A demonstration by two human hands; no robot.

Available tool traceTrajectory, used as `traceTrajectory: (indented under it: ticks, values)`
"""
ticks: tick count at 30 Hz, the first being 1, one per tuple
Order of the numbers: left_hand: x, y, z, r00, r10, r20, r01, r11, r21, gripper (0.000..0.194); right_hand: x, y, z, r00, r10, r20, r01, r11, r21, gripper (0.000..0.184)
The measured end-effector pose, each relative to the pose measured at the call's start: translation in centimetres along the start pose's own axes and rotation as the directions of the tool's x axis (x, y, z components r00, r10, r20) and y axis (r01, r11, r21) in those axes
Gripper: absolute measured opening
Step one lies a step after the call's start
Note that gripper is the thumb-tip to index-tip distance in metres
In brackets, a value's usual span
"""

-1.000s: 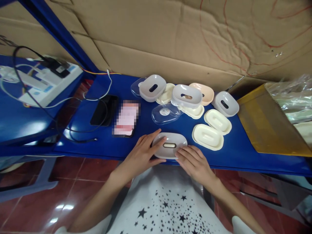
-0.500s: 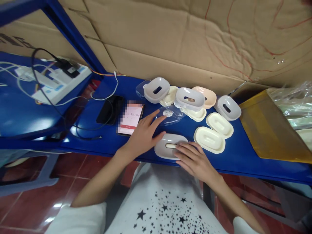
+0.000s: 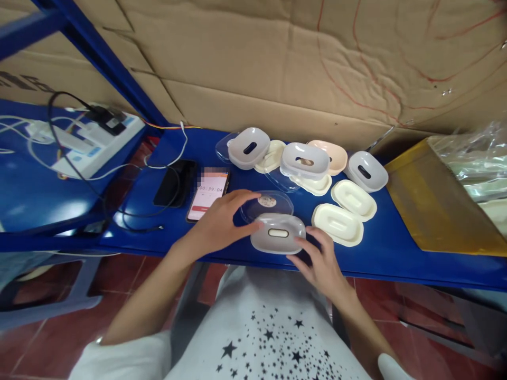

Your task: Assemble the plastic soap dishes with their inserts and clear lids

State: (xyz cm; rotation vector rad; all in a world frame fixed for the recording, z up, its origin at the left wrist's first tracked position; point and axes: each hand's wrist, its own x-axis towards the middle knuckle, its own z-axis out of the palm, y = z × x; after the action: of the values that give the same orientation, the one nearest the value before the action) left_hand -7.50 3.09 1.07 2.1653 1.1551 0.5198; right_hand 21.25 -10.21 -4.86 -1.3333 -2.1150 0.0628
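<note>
My left hand (image 3: 216, 224) grips a clear plastic lid (image 3: 267, 204) with a round sticker, holding it just behind the grey soap dish. A grey oval soap dish (image 3: 278, 233) with a slot in its middle is lifted slightly off the blue table's (image 3: 396, 248) front edge, with my right hand (image 3: 320, 261) curled under its right end. Cream trays (image 3: 337, 223) lie just right of it.
More grey dishes (image 3: 249, 147), a peach tray (image 3: 330, 153) and clear lids stand toward the cardboard wall. Two phones (image 3: 208, 193) and cables lie at the left. A power strip (image 3: 79, 142) sits far left. A yellow box (image 3: 439, 206) with plastic bags is at the right.
My left hand took the clear lid from further back and drew it toward the grey dish. My right hand shifted from on top of the dish to under its right end, raising it.
</note>
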Motion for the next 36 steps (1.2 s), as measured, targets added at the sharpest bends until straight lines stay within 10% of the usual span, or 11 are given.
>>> traceTrajectory:
  ticks: [11, 36]
  values:
    - [-3.6, 0.0, 4.0, 0.983, 0.124, 0.132, -0.115, 0.991, -0.07, 0.066, 0.4, 0.3, -0.2, 0.992, -0.064, 0.108, 0.067, 0.998, -0.02, 0.072]
    - [-4.1, -1.2, 4.5, 0.985, 0.111, 0.128, -0.09, 0.983, -0.16, 0.068, 1.6, 0.6, -0.8, 0.98, -0.088, 0.18, 0.081, 0.996, 0.045, 0.067]
